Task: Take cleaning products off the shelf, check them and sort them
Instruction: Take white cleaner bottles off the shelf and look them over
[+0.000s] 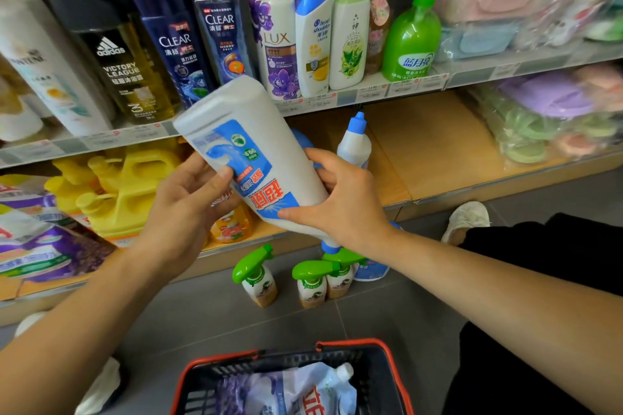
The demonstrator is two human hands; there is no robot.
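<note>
Between both hands, in front of the shelf (438, 158): white cleaner bottle (249, 152), tipped cap-down, base up. Left hand (188, 205) wraps the label side, thumb on the label; right hand (340, 199) curls round the shoulder just above the blue cap (328, 246). Body looks like rigid plastic, probably full, so moderately heavy. The wall is smooth, likely slick; best grip is narrow shoulder plus body. Cap leak is the risk while inverted. Below the hands, basket (387, 367) holds a soft refill pouch (303, 391), spout up. Just under the right hand, green-trigger spray bottles (313, 280) stand on the floor (202, 313); a similar second bottle (355, 141) stands on the shelf beyond its fingers.
</note>
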